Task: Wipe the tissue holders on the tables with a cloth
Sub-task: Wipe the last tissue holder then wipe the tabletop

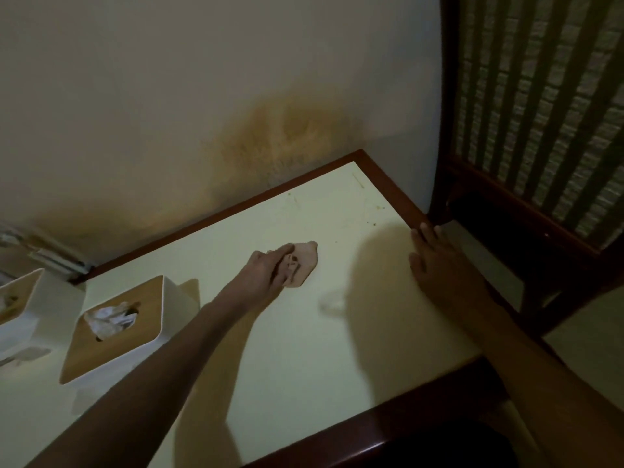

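Left hand (270, 271) pinches the pink cloth (302, 266) flat on the table (304, 349), right hand (439, 261) splayed at its edge, tissue holders (114, 327) left of the cloth, where a careless swing could topple one.

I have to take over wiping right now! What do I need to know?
Left hand is on the cloth in the middle of the table; whether it grips it is unclear. Right hand rests open at the table's right edge.
Near tissue holder and a second tissue holder stand at the left, away from the cloth.
Done: cannot tell.
Left: take the cloth to the holders and wipe both.
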Available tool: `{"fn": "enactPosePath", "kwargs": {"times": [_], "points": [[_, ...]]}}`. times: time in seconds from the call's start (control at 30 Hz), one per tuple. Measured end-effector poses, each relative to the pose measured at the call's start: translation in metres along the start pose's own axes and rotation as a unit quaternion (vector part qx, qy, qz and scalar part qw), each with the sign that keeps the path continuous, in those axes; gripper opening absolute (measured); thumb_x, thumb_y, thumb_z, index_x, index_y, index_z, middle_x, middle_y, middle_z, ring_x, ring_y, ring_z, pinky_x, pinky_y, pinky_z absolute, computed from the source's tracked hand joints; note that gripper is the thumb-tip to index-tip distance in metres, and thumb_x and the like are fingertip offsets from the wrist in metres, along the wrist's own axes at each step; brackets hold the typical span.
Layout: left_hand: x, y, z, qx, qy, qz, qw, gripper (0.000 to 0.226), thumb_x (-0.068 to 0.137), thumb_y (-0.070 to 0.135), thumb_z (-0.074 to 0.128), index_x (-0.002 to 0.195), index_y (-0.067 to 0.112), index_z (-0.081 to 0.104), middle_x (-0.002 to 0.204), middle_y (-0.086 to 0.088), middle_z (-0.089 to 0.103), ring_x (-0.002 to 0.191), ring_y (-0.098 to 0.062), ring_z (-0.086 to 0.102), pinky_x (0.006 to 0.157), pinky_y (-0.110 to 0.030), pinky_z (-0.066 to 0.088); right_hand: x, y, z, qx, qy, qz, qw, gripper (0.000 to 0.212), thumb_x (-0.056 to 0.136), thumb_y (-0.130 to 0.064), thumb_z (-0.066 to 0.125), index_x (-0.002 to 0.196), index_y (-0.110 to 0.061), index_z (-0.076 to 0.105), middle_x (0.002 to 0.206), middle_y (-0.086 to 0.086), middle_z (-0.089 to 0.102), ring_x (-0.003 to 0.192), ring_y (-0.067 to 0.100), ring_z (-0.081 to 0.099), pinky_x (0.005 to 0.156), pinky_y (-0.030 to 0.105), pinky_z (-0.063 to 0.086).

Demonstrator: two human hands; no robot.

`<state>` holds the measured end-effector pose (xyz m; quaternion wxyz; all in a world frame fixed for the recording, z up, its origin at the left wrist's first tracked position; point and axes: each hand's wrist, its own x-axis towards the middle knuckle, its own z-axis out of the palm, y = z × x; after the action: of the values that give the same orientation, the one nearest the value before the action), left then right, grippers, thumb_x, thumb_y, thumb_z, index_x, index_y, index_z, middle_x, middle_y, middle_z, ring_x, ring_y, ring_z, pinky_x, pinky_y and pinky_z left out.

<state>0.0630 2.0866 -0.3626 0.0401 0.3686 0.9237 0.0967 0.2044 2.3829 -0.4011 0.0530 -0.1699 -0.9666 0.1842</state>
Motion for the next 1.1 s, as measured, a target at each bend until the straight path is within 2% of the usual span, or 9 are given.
{"fn": "enactPosePath", "kwargs": {"times": [0.1, 0.2, 0.3, 0.47, 0.6, 0.7, 0.87, 0.97, 1.1], "points": [[-0.005, 0.001, 0.006, 0.052, 0.051, 0.008, 0.997, 0.06, 0.097, 0.048, 0.02, 0.128, 0.012, 0.057, 0.125, -0.011, 0.061, 0.116, -0.035, 0.051, 0.099, -0.045, 0.041, -0.006, 0.004, 0.0, 0.002, -0.001, -0.008, 1.0, 0.073, 0.088, -0.046, 0.007, 0.151, -0.014, 0.024, 0.159, 0.006, 0.018, 0.147, 0.023, 0.011, 0.117, 0.036, 0.011], [-0.009, 0.021, 0.019, 0.007, 0.049, -0.013, 0.999, 0.061, 0.101, 0.045, 0.011, 0.145, 0.013, 0.037, 0.155, -0.007, 0.028, 0.145, -0.025, 0.018, 0.117, -0.034, 0.014, -0.007, 0.001, -0.003, 0.021, 0.009, -0.003, 1.0, 0.069, 0.088, -0.041, 0.015, 0.148, -0.012, 0.031, 0.158, 0.007, 0.022, 0.147, 0.024, 0.015, 0.116, 0.036, 0.013], [-0.003, 0.036, 0.026, -0.06, 0.056, -0.014, 0.997, 0.047, 0.104, 0.034, 0.02, 0.149, 0.024, 0.024, 0.158, -0.001, 0.019, 0.144, -0.018, 0.019, 0.115, -0.035, 0.02, -0.007, -0.001, -0.007, 0.023, 0.016, 0.0, 1.0, 0.069, 0.086, -0.04, 0.02, 0.145, -0.01, 0.037, 0.155, 0.009, 0.028, 0.145, 0.026, 0.019, 0.116, 0.036, 0.015], [0.019, 0.043, 0.033, 0.046, 0.086, -0.012, 0.995, 0.047, 0.099, 0.015, 0.033, 0.145, 0.015, 0.038, 0.151, -0.009, 0.036, 0.133, -0.029, 0.038, 0.105, -0.043, 0.033, -0.004, 0.001, -0.006, 0.068, 0.023, 0.004, 0.997, 0.066, 0.086, -0.037, 0.024, 0.142, -0.007, 0.043, 0.153, 0.01, 0.034, 0.144, 0.027, 0.023, 0.115, 0.037, 0.02], [0.054, 0.064, 0.033, 0.098, 0.07, -0.075, 0.99, 0.049, 0.092, 0.001, 0.038, 0.14, 0.012, 0.043, 0.15, -0.007, 0.036, 0.139, -0.036, 0.025, 0.107, -0.054, 0.028, -0.001, 0.005, -0.005, 0.101, 0.041, 0.002, 0.994, 0.069, 0.086, -0.039, 0.019, 0.138, -0.005, 0.049, 0.149, 0.011, 0.039, 0.143, 0.028, 0.027, 0.114, 0.038, 0.023], [0.075, 0.073, 0.036, -0.014, 0.058, -0.018, 0.998, 0.043, 0.099, 0.009, 0.033, 0.141, 0.008, 0.041, 0.151, -0.008, 0.035, 0.14, -0.03, 0.025, 0.116, -0.05, 0.018, 0.0, 0.007, -0.001, 0.13, 0.065, -0.003, 0.989, 0.073, 0.082, -0.041, 0.017, 0.131, -0.004, 0.056, 0.144, 0.013, 0.047, 0.138, 0.031, 0.036, 0.111, 0.041, 0.028], [0.106, 0.117, 0.042, -0.066, 0.032, 0.089, 0.993, 0.051, 0.101, 0.031, 0.022, 0.141, 0.008, 0.044, 0.151, -0.007, 0.037, 0.142, -0.017, 0.026, 0.115, -0.022, 0.007, -0.003, 0.002, -0.004, 0.194, 0.113, 0.034, 0.974, 0.037, 0.088, -0.002, 0.051, 0.124, 0.0, 0.061, 0.136, 0.015, 0.054, 0.134, 0.033, 0.042, 0.109, 0.035, 0.026], [0.134, 0.154, 0.055, -0.055, 0.016, 0.125, 0.99, 0.049, 0.102, 0.035, 0.024, 0.142, 0.013, 0.042, 0.152, -0.005, 0.035, 0.141, -0.019, 0.026, 0.118, -0.035, 0.015, -0.003, 0.003, -0.002, 0.192, 0.155, 0.053, 0.968, 0.041, 0.079, 0.012, 0.06, 0.118, 0.003, 0.064, 0.124, 0.02, 0.062, 0.122, 0.041, 0.052, 0.103, 0.041, 0.023], [0.158, 0.177, 0.055, -0.022, 0.046, 0.116, 0.992, 0.045, 0.103, 0.036, 0.031, 0.141, 0.017, 0.043, 0.148, -0.005, 0.039, 0.137, -0.021, 0.029, 0.114, -0.039, 0.026, -0.003, 0.006, -0.005, 0.187, 0.12, 0.051, 0.974, 0.048, 0.087, 0.003, 0.053, 0.134, -0.007, 0.053, 0.14, 0.012, 0.051, 0.134, 0.034, 0.041, 0.108, 0.035, 0.022]]}}
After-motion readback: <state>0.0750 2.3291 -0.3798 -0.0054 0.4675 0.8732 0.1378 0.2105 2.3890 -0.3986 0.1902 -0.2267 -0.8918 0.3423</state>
